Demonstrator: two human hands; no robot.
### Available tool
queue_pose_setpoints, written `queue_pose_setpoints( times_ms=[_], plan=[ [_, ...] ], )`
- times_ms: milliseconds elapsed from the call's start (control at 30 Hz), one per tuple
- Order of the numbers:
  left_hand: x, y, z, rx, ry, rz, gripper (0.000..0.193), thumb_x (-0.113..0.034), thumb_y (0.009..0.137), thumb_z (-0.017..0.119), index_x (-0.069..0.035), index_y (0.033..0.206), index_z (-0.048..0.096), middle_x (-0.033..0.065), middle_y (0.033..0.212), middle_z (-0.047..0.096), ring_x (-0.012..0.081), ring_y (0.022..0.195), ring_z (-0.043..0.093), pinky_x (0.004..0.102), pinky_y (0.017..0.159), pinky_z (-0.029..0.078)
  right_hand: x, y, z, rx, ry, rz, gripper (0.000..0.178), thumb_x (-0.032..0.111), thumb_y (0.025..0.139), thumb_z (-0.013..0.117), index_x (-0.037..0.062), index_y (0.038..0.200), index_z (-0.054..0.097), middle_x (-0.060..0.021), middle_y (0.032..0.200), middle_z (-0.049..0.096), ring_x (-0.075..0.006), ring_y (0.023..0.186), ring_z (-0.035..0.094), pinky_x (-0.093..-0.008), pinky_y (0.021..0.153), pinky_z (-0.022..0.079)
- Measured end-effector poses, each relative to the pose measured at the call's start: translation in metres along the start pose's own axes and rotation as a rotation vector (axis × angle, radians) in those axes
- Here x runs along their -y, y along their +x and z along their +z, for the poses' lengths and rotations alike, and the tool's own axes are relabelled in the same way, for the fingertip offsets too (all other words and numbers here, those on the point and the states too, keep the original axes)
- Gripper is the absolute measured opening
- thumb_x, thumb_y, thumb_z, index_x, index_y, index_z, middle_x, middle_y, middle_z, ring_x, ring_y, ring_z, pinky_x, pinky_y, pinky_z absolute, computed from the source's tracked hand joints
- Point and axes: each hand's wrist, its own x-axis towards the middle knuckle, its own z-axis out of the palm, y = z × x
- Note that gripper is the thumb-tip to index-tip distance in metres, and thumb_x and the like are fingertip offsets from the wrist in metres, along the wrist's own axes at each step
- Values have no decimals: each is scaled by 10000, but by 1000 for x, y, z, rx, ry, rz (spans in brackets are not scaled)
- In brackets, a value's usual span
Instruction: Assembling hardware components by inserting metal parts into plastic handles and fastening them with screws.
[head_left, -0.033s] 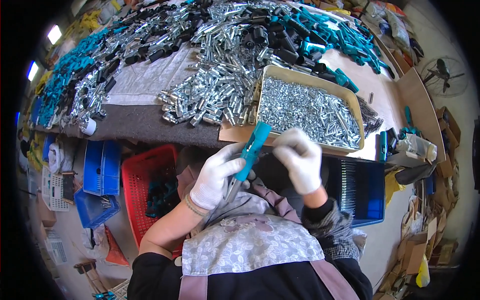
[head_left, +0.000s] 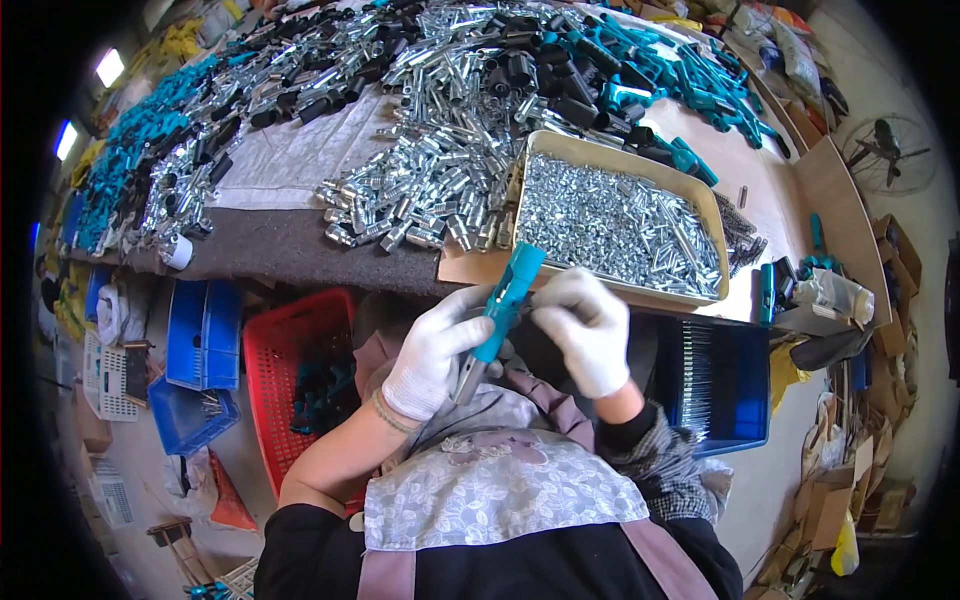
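My left hand [head_left: 434,352], in a white glove, is wrapped round a teal tubular tool part [head_left: 510,298] held tilted above my lap. A grey metal end [head_left: 467,380] sticks out below the grip, and the wider teal end points up toward the table. Close against the part's right side is my gloved right hand [head_left: 590,335], its thumb and forefinger closed together at the tube's edge. Whatever may be between those fingertips is too small to make out. Just beyond both hands stands a cream tray [head_left: 716,240] full of small shiny metal pins [head_left: 610,215].
Piled metal sleeves [head_left: 420,190] lie left of the tray; black tubes [head_left: 575,100] and teal parts [head_left: 690,75] are heaped behind. Below the table edge stand a red basket [head_left: 262,370] at left and a blue bin [head_left: 745,390] of thin rods at right.
My right hand has moved left and slightly down, bringing its fingertips up to the teal part. My left hand keeps its hold almost unmoved.
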Motion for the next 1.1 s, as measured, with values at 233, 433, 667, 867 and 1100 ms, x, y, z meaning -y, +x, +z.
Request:
queue_pose_setpoints(
  times_ms=[233, 433, 667, 867, 1100],
  plan=[
    [9, -10, 10, -3, -73, -7, 454, -81, 956, 592, 81, 1366, 481, 91, 1214, 602, 141, 1049, 577, 286, 945, 464, -18, -26, 32, -182, 97, 45, 114, -83, 790, 685, -14, 881, 684, -90, 886, 610, -165, 817, 604, -274, 724, 490],
    [12, -11, 7, -68, 126, 77, 452, -61, 950, 614, 75, 1364, 494, 93, 1175, 633, 138, 1021, 594, 270, 898, 486, -17, -30, 31, -159, 792, 596, 212, 0, 862, 680, 4, 1043, 570, -71, 988, 632, -139, 868, 616, -284, 790, 520],
    [1, -11, 6, -63, 148, 101, 493, -58, 943, 623, 64, 1397, 473, 82, 1112, 633, 132, 921, 610, 272, 774, 529, -4, -1, 19, 131, 490, 581, 451, 126, 877, 709, -5, 1277, 548, -53, 1077, 636, -118, 970, 592, -285, 898, 490],
    [-5, -3, 10, -27, 39, 74, 630, -347, 969, 634, 69, 1406, 453, 88, 923, 644, 136, 766, 622, 254, 668, 523, 0, 25, 23, 164, 510, 561, 420, 141, 839, 703, 14, 1212, 559, -22, 989, 603, -90, 891, 549, -259, 821, 495],
    [-12, 19, 24, -41, 117, 180, 569, -340, 981, 615, 40, 1386, 492, 63, 881, 638, 117, 711, 608, 242, 638, 511, 5, 50, 10, 164, 375, 508, 417, 94, 827, 665, 3, 1213, 537, -18, 989, 570, -85, 886, 524, -263, 795, 494]
  ],
)
